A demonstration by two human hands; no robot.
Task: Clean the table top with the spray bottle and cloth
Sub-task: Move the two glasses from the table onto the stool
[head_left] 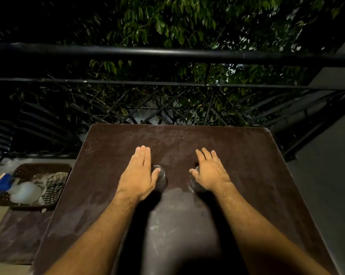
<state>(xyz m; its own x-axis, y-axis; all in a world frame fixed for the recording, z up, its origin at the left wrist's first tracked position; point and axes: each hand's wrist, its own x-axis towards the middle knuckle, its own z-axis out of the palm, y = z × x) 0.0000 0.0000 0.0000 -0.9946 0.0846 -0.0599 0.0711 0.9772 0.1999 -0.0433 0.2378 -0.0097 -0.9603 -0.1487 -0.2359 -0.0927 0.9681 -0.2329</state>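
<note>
The dusty dark brown table top [237, 155] fills the middle of the view. My left hand [138, 171] and my right hand [210, 171] are stretched out flat over its centre, palms down, holding nothing. Two small clear glass-like objects stand between them. One [161, 176] is by my left thumb and the other [194, 184] by my right thumb. I cannot tell whether the thumbs touch them. Off the table to the left, a brown basket [40, 167] holds a checked cloth [55, 187] and a whitish spray bottle [25, 192] with a blue head [2, 180].
The basket rests on a lower brown surface [18, 235] left of the table. A black metal railing [167, 54] runs just behind the table's far edge, with dark foliage beyond. A grey wall [326, 185] stands close on the right.
</note>
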